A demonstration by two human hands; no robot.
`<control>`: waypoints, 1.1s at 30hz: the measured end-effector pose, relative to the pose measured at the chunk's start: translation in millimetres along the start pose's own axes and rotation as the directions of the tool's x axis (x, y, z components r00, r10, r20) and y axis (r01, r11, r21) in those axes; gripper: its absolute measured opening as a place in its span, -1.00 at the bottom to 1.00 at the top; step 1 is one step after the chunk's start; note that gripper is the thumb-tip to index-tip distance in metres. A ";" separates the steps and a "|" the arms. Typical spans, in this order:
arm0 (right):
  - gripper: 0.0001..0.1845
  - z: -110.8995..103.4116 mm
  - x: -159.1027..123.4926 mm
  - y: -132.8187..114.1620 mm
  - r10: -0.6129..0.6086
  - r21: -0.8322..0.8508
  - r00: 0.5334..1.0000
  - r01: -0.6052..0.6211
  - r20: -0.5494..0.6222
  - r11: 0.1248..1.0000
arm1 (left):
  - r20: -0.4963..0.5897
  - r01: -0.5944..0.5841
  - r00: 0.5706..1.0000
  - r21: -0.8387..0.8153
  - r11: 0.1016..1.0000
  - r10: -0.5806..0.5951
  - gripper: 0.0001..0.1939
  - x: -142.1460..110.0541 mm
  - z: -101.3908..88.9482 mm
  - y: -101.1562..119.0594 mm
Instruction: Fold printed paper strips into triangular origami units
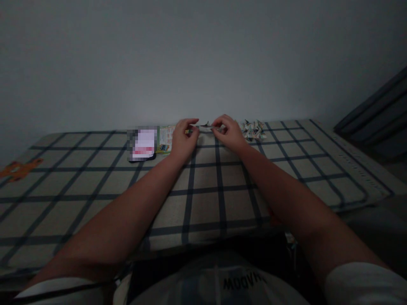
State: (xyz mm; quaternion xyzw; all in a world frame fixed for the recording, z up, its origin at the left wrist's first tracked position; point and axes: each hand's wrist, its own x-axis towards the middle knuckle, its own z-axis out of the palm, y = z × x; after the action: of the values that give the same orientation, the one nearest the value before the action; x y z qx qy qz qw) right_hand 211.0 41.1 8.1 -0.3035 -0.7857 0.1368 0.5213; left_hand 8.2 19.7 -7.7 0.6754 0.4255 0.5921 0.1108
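Both my hands reach out over a checked bed sheet (pixel 95 182) near the wall. My left hand (pixel 183 140) and my right hand (pixel 229 132) pinch the two ends of a small folded piece of paper (pixel 207 125), held just above the sheet between them. The fingers of both hands are closed on it. A pile of several small folded paper pieces (pixel 253 129) lies just right of my right hand. A stack of printed paper sheets (pixel 165 140) lies just left of my left hand.
A phone with a lit screen (pixel 142 145) lies left of the printed sheets. A plain wall (pixel 203 59) rises right behind the bed. A dark folded cover (pixel 378 118) sits at the far right. An orange print (pixel 19 168) marks the sheet at far left.
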 end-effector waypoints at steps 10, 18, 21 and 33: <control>-0.80 -4.1 -0.8 -2.2 -0.091 -0.207 0.990 0.112 0.108 0.972 | 0.132 0.061 0.990 -0.064 0.996 -0.052 -0.74 -2.1 0.0 8.3; -0.66 -2.0 -1.7 1.2 -0.115 -0.277 0.981 0.155 0.154 0.948 | 0.139 0.142 0.982 -0.100 0.985 -0.127 -0.70 -3.2 0.6 7.3; -0.67 -1.3 -1.8 1.6 -0.142 -0.297 0.974 0.190 0.174 0.936 | 0.121 0.179 0.978 -0.093 0.979 -0.167 -0.70 -3.2 0.3 11.5; -0.68 -1.1 -4.0 -6.8 -0.153 -0.317 0.954 0.232 0.257 0.919 | 0.036 0.180 0.983 0.013 0.984 -0.180 -0.80 -1.3 -3.0 21.9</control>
State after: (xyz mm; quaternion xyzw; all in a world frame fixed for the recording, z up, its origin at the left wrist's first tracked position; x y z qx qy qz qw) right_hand 210.8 33.1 9.3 -0.2930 -0.8779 -0.0211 0.3781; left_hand 15.2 4.2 6.5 0.6453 0.4855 0.5651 0.1686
